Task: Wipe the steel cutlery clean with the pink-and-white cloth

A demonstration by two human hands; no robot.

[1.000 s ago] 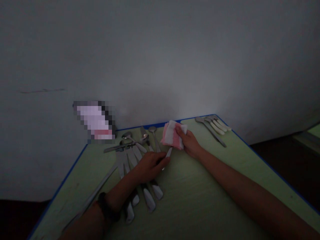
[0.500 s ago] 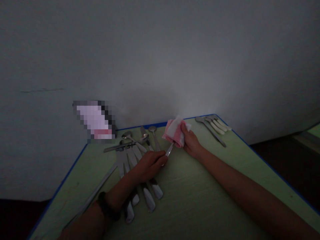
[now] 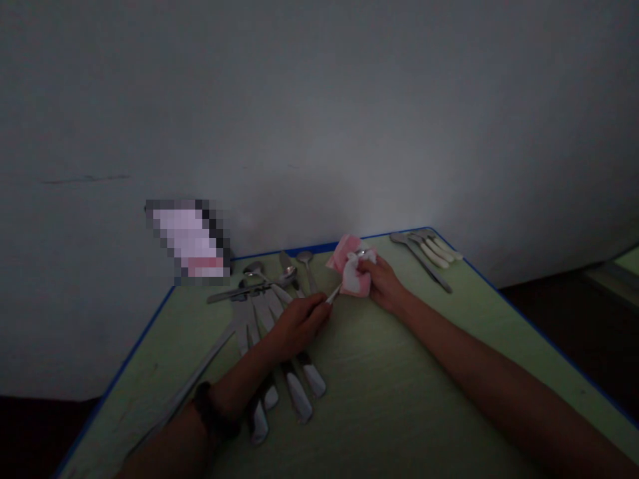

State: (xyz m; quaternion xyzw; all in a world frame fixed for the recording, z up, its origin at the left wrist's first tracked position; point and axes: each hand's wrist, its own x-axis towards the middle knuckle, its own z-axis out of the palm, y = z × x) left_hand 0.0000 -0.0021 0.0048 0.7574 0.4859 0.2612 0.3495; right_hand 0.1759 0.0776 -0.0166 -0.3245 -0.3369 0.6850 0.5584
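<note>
My left hand [image 3: 302,320], with a dark band on its wrist, is closed on the handle of a spoon [image 3: 334,293]. The spoon slants up and to the right into a pink and white cloth [image 3: 347,253]. A bit of its shiny bowl shows above the cloth's folds, and the rest is covered. My right hand [image 3: 383,281] is shut on the cloth and pinches it around the spoon's upper end. Beneath and beside my left forearm lie several knives [image 3: 299,392] and spoons [image 3: 305,258] in a loose pile, partly hidden by the arm.
At the table's back right lie a long-handled metal utensil [image 3: 422,263] and several pieces with white handles [image 3: 435,253]. A blurred-out phone-like object [image 3: 184,239] leans on the wall at the back left. The green table [image 3: 399,399] has a blue edge and meets the wall.
My right hand has refolded the cloth around the spoon, so shiny metal now shows at its top. My left hand has shifted slightly up and left with the handle.
</note>
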